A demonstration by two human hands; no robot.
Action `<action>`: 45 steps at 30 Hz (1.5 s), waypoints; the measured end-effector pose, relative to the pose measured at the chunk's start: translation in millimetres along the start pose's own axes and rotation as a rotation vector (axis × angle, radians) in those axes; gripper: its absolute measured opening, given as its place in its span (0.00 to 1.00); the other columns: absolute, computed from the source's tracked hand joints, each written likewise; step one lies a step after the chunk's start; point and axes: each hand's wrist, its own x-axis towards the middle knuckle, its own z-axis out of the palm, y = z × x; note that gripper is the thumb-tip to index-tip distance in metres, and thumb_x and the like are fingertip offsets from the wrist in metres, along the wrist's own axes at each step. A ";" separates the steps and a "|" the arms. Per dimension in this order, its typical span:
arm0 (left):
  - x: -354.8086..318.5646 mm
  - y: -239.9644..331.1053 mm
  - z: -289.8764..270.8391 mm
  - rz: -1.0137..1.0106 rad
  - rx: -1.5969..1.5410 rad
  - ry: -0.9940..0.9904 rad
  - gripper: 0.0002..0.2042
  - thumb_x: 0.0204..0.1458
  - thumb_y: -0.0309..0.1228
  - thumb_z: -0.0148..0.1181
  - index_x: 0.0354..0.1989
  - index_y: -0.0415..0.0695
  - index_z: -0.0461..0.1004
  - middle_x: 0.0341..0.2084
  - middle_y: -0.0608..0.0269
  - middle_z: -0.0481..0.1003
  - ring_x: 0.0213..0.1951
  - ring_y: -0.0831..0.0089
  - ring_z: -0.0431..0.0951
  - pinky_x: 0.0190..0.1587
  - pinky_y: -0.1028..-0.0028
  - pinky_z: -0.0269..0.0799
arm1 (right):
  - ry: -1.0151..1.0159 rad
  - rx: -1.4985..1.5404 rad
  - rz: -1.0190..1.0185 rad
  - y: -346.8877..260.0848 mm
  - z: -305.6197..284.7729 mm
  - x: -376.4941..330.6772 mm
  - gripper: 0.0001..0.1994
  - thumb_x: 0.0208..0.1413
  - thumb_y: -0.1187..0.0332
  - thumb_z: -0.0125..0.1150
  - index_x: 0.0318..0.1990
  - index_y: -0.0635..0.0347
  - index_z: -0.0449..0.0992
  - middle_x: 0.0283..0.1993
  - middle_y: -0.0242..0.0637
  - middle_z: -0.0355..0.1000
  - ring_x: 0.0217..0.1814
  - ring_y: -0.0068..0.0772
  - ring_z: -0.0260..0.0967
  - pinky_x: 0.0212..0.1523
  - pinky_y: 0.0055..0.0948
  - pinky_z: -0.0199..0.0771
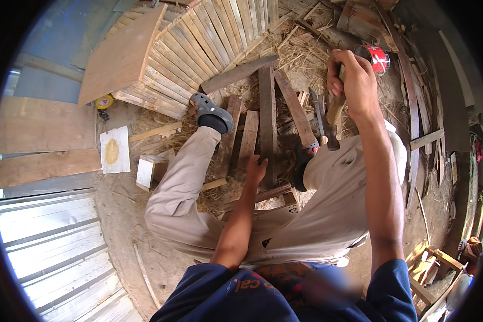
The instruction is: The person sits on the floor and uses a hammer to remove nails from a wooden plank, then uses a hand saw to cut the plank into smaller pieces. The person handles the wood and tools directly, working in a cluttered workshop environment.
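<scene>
My right hand (354,80) is raised over my right knee, its fingers wrapped round the wooden handle of a hammer (335,111). The hammer's dark head hangs down beside the knee. Between my legs, my left hand (256,170) is closed with thumb and forefinger close together, low over a long wooden plank (267,123). Whatever it pinches is too small to make out. More wooden pieces lie beside that plank, among them a short board (248,137) and a slanting length of wood (295,107).
A slatted wooden piece (182,53) stands beyond my left foot, near a yellow tape measure (104,102). A red can (380,60) sits past my right hand. A machete-like blade (317,112) lies near my right foot. Wood shavings cover the far ground; planks (410,107) line the right side.
</scene>
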 end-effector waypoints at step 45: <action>-8.5 135.6 -160.0 0.534 -0.634 -0.819 0.46 0.43 0.32 0.74 0.70 0.35 0.53 0.65 0.58 0.63 0.66 0.68 0.61 0.68 0.67 0.52 | -0.151 -0.473 -0.102 13.1 55.7 13.4 0.45 0.50 0.35 0.64 0.58 0.74 0.69 0.52 0.62 0.72 0.53 0.47 0.74 0.55 0.43 0.72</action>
